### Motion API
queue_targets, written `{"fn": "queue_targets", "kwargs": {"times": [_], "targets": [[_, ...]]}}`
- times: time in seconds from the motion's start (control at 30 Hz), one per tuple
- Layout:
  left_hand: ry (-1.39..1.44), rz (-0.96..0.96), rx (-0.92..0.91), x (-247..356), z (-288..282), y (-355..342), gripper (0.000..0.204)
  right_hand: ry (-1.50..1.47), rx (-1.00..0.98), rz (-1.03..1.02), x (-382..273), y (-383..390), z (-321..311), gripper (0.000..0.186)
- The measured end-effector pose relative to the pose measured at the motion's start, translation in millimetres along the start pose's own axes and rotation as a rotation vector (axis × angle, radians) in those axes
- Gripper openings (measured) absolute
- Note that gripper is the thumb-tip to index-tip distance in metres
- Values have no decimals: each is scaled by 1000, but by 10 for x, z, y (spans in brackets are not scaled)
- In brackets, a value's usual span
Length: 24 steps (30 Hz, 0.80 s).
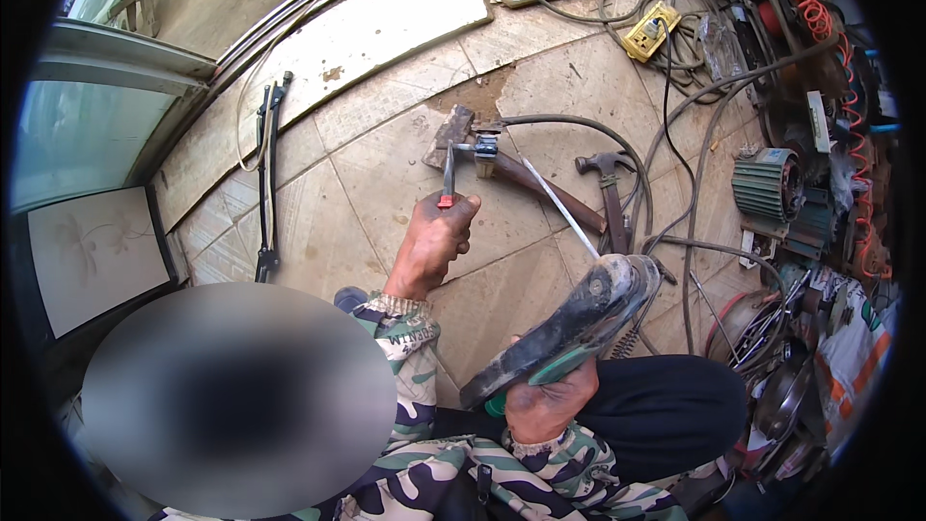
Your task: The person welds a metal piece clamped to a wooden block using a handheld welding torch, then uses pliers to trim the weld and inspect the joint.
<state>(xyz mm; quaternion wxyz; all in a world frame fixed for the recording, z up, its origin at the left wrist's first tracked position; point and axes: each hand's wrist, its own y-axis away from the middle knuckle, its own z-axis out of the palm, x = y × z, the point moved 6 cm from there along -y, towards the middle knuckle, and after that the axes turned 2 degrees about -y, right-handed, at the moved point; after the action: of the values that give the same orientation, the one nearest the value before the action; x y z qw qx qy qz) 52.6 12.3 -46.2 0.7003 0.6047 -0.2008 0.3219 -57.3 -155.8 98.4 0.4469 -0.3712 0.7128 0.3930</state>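
My left hand is closed round red-handled pliers. Their jaws meet a small metal piece beside a metal clamp, which has a dark cable attached. Clamp and jaws are over a sledgehammer lying on the floor. My right hand grips a bulky black-and-green tool, apparently a handheld welder. A thin pale rod seems to stick out from its front, the tip near the clamp. The tool's body hides some of my right fingers.
A claw hammer lies right of the sledgehammer. Loose cables and a yellow socket box are on the tiles. At right stand a green motor and cluttered tools. Folded black metal bars lie left. A blurred oval covers the lower left.
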Motion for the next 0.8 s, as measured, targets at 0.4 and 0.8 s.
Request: {"fn": "queue_targets", "kwargs": {"times": [0.4, 0.8], "targets": [[417, -58, -175, -153, -133, -104, 28, 19, -36, 68, 68, 33, -33, 86], [886, -106, -339, -474, -319, -283, 21, -7, -70, 75, 96, 13, 41, 88]]}}
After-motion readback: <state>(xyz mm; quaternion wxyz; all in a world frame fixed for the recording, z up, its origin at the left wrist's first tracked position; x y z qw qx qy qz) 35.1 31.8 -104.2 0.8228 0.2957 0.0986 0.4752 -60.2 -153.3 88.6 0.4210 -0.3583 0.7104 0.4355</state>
